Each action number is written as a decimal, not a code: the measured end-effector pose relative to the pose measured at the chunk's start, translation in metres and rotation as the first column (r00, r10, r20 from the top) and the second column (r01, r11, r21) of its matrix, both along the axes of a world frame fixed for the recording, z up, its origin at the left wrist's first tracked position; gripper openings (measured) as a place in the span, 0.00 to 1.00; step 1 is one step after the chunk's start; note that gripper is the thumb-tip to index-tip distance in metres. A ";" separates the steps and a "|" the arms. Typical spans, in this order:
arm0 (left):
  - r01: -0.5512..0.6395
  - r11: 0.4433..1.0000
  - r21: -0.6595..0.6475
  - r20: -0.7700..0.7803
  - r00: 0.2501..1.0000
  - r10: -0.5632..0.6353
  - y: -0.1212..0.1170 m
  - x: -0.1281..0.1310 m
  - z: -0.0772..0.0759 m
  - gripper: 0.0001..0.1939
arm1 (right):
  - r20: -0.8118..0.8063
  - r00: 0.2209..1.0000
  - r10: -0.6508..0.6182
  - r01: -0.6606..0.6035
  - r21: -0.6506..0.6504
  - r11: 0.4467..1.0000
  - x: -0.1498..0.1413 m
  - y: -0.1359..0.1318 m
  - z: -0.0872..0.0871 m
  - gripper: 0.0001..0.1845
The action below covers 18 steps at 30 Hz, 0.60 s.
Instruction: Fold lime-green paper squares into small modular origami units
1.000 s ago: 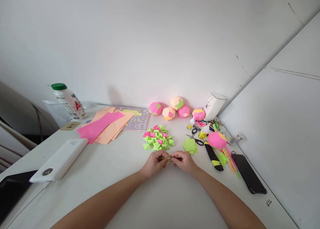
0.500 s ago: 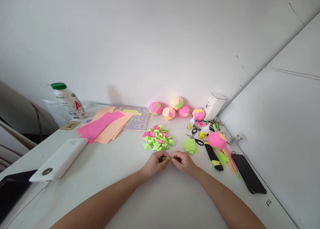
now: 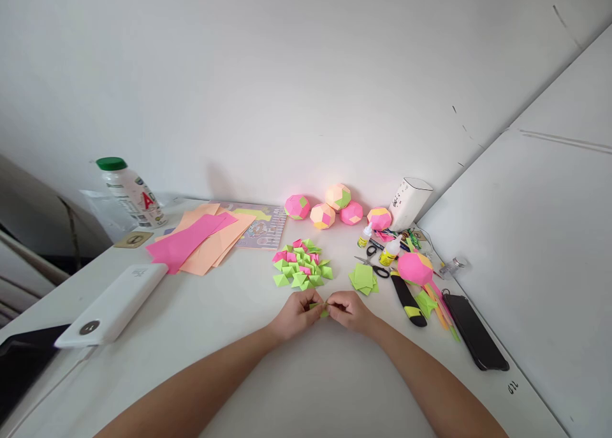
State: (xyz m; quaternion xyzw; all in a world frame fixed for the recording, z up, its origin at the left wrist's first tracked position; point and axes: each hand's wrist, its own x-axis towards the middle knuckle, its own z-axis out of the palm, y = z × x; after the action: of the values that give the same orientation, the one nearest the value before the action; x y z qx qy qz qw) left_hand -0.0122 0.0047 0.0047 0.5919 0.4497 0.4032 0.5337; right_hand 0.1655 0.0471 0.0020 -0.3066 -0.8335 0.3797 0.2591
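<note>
Green paper piece (image 3: 324, 312), seemingly part-folded, sits between left hand (image 3: 297, 313) and right hand (image 3: 351, 310), each grip pinched closed on it. On the tabletop (image 3: 229, 323), finished-looking folded paper units (image 3: 303, 266) heap at eleven o'clock; flat green squares (image 3: 363, 277) remain at two o'clock.

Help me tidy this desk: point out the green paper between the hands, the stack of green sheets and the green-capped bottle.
Green paper (image 3: 324, 312), head view: its visible lower part.
Stack of green sheets (image 3: 364, 276), head view: middle of the top sheet.
Green-capped bottle (image 3: 132, 196), head view: middle of its body.
</note>
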 end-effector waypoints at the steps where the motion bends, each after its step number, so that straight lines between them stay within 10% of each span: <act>1: 0.003 1.000 -0.010 -0.002 1.000 -0.003 0.000 0.000 0.000 0.14 | -0.005 1.000 0.002 -0.003 -0.023 1.000 0.000 0.000 0.000 0.12; 9: 0.008 1.000 -0.016 -0.025 1.000 -0.008 0.001 0.000 -0.002 0.20 | -0.160 0.987 -0.014 -0.038 -0.320 0.947 0.002 -0.002 0.003 0.11; 18: -0.070 0.998 0.004 0.008 0.998 0.070 0.003 -0.003 -0.002 0.29 | -0.173 0.984 -0.051 -0.015 -0.359 0.933 0.005 0.002 0.002 0.12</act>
State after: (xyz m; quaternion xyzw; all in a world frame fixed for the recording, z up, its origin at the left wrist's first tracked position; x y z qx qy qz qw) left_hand -0.0150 0.0078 0.0030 0.5755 0.4670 0.4248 0.5198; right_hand 0.1710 0.0488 0.0043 -0.3209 -0.7205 0.5491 0.2762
